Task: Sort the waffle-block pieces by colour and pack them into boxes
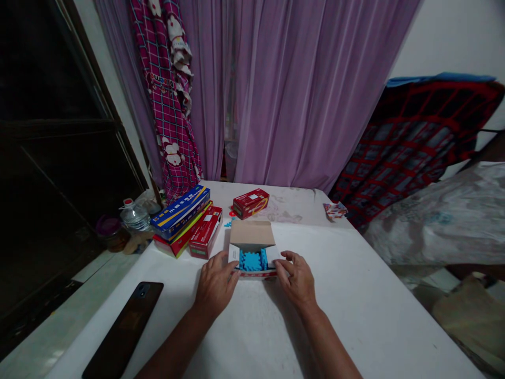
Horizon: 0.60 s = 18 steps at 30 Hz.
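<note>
A small cardboard box (252, 232) lies on the white table in front of me, its lid raised at the back and its brown inside showing. Blue pieces with toothed edges (251, 261) sit in it, between two white side flaps. My left hand (216, 279) grips the left side of the box, with the thumb on the flap. At the right side, my right hand (296, 277) pinches the other flap near the front corner. Some of the fingers are hidden behind the box sides.
Left of the box, a blue box (181, 210) is stacked on a red and yellow one, beside a red box (205, 231). Another red box (251, 203) stands behind. A phone (124, 329) lies at the left edge, a crumpled wrapper (335, 210) at the back right.
</note>
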Available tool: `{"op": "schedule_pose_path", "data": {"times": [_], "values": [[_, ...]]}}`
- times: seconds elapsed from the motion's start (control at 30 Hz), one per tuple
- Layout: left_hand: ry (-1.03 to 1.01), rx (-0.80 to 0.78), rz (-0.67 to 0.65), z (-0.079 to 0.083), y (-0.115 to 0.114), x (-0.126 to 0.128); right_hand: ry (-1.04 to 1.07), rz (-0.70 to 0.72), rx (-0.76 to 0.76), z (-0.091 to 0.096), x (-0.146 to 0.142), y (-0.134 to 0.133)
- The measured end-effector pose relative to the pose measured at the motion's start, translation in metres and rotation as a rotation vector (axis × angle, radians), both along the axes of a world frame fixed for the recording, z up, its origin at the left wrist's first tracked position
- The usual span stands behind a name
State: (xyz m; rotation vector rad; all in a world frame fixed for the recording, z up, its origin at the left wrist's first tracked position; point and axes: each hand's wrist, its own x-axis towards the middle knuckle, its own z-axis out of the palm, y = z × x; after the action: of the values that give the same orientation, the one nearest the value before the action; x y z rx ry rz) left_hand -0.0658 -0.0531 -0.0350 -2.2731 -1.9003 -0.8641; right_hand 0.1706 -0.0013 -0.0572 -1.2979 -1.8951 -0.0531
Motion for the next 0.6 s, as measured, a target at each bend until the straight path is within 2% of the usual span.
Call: {"op": "schedule_pose_path", "data": {"times": [0.13,0.33,0.5,0.6], "values": [[0.010,-0.013,0.011,0.004,0.003,0.002,0.035,0.005,-0.048,0.003,-0.002,0.006],[-0.012,-0.018,0.017,0.004,0.007,0.002,0.142,0.013,-0.176,0.017,-0.003,0.033],[-0.003,-0.003,0.008,0.006,0.006,0.002,0.172,-0.021,-0.446,0.019,0.002,0.055],[-0.005,-0.015,0.000,0.005,0.006,0.001,0.234,0.032,-0.609,0.016,0.005,0.069]]}}
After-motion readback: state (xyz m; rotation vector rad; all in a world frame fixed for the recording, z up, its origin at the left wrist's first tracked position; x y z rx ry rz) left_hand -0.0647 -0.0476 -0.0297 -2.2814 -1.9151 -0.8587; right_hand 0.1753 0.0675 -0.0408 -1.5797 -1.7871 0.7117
